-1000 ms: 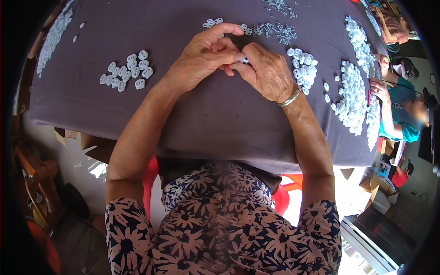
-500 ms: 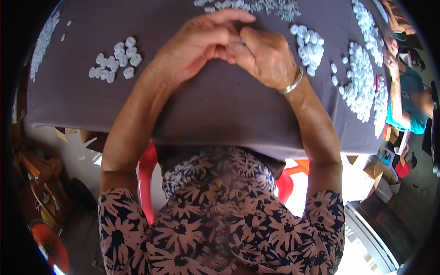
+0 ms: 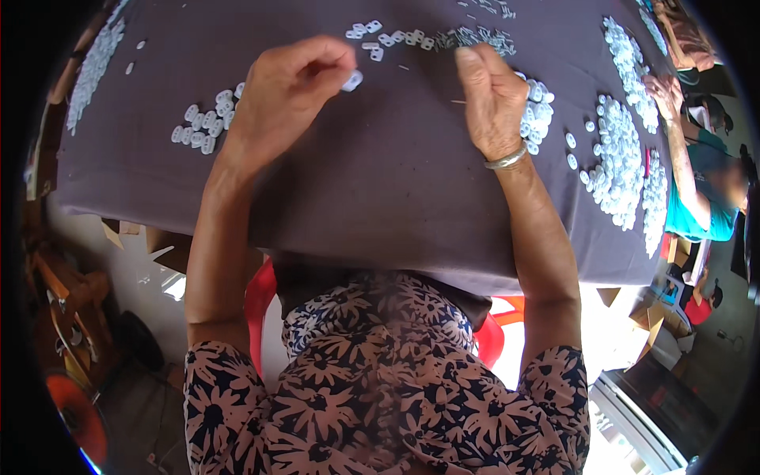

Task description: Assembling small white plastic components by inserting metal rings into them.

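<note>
My left hand (image 3: 285,99) is raised over the table, thumb and fingers pinched on a small white plastic piece (image 3: 353,80). To its left lies a loose cluster of similar white plastic pieces (image 3: 198,131), partly covered by the hand. My right hand (image 3: 495,99) is closed, its fingertips at the near edge of a heap of small metal pins (image 3: 487,39). A thin pale rod (image 3: 458,101) sticks out from its left side; the rest is hidden in the fingers. Just right of this hand is a pile of round white pieces (image 3: 538,111).
A dark cloth covers the table (image 3: 380,190). Several white pieces with dark slots (image 3: 388,38) lie beyond my hands. Bigger white heaps stand at the right (image 3: 619,158) and far left (image 3: 95,75). At the right edge, another person's hand (image 3: 663,95) reaches onto the table.
My hands were together over the table and have separated. The left moved left with the white piece, and the right moved right to the metal pins.
</note>
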A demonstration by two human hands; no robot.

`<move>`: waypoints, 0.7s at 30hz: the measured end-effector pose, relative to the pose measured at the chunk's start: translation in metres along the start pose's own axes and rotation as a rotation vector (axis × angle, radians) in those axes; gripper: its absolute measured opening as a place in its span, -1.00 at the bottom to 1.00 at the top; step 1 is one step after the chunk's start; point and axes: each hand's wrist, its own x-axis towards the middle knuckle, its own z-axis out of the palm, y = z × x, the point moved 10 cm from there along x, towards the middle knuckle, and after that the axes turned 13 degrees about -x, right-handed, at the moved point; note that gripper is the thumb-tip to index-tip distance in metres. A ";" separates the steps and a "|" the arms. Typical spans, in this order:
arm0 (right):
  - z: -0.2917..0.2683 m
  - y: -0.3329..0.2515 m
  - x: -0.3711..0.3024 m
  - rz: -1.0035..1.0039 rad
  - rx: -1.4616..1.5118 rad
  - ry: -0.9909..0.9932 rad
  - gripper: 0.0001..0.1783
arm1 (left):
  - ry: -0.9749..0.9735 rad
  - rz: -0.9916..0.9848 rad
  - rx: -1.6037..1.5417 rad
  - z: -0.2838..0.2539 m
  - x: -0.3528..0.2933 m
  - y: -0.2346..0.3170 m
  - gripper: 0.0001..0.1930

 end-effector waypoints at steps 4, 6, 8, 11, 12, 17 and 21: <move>-0.013 0.015 0.007 0.008 0.019 0.132 -0.74 | 0.076 0.088 0.451 -0.032 -0.027 0.005 -0.91; -0.008 0.019 0.005 -0.026 -0.030 0.131 -0.82 | 0.094 0.018 0.534 -0.047 -0.035 -0.005 -0.91; -0.003 0.014 0.005 -0.076 -0.120 0.109 -0.90 | 0.154 0.069 0.602 -0.056 -0.040 0.003 -0.91; 0.004 0.003 0.005 -0.153 -0.220 0.065 -0.91 | 0.245 0.140 0.600 -0.060 -0.039 0.018 -0.90; 0.008 0.000 0.006 -0.187 -0.278 0.035 -0.89 | 0.279 0.159 0.536 -0.058 -0.037 0.022 -0.90; 0.031 -0.020 0.007 -0.298 -0.352 -0.090 -0.85 | 0.150 0.243 0.347 -0.010 -0.013 0.028 -0.88; 0.049 -0.024 0.007 -0.331 -0.470 -0.169 -0.84 | 0.089 0.305 0.319 0.019 0.012 0.028 -0.86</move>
